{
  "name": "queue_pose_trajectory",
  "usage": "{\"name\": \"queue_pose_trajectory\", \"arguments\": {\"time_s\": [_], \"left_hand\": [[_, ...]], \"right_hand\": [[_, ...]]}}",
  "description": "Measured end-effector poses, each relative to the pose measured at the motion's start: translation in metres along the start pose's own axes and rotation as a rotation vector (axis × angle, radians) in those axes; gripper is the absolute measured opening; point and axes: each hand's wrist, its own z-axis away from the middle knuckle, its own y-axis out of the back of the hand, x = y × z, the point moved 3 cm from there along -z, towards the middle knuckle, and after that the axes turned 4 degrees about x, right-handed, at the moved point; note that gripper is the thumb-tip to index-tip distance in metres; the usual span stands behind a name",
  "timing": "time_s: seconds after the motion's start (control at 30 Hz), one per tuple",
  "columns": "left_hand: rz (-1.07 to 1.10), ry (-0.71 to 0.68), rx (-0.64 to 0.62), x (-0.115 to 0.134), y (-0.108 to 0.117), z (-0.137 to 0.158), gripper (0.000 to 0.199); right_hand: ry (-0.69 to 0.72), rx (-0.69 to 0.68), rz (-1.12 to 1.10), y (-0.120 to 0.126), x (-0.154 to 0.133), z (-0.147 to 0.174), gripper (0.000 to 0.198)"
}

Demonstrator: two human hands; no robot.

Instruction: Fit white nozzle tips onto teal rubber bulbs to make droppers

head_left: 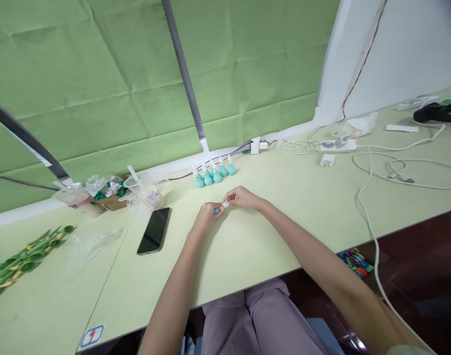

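Low over the middle of the table, my left hand [207, 216] is closed around a small teal piece with a white top [218, 209], mostly covered by the fingers. My right hand [243, 198] meets it from the right, thumb and fingertips pinched on the white end [225, 203]. The two hands almost touch. Behind them stands a cluster of several small teal bulb-shaped bottles [215, 175] with white nozzle-like tops, upright near the wall. What the hidden part of the held piece looks like, I cannot tell.
A black phone [154, 230] lies left of my hands. Behind it stand a plastic cup [151, 195] and another drink cup [81, 199]. Green plant-like pieces [29, 259] lie far left. A power strip [336, 145] and white cables [365, 192] occupy the right side.
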Motion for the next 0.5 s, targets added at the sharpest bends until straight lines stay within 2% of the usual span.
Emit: {"name": "queue_pose_trajectory", "arguments": {"time_s": [0.1,0.17,0.27,0.33,0.43,0.5], "left_hand": [[0.19,0.08,0.161,0.0,0.001,-0.006,0.032],[0.369,0.126,0.246,0.0,0.002,-0.008,0.037],[0.614,0.17,0.341,0.001,0.003,-0.009,0.043],[0.68,0.199,0.396,0.002,0.005,-0.007,0.042],[0.681,0.21,0.44,0.004,0.006,-0.005,0.04],[0.68,0.197,0.421,0.004,0.005,-0.005,0.039]], "right_hand": [[-0.01,0.147,-0.12,0.008,-0.003,0.0,0.055],[-0.034,0.164,-0.209,0.005,-0.005,-0.001,0.066],[-0.066,-0.022,-0.367,-0.018,-0.008,-0.001,0.066],[-0.073,-0.116,-0.47,-0.034,-0.01,-0.001,0.062],[-0.06,-0.111,-0.544,-0.044,-0.013,0.0,0.053],[-0.034,-0.103,-0.522,-0.045,-0.015,0.002,0.047]]}}
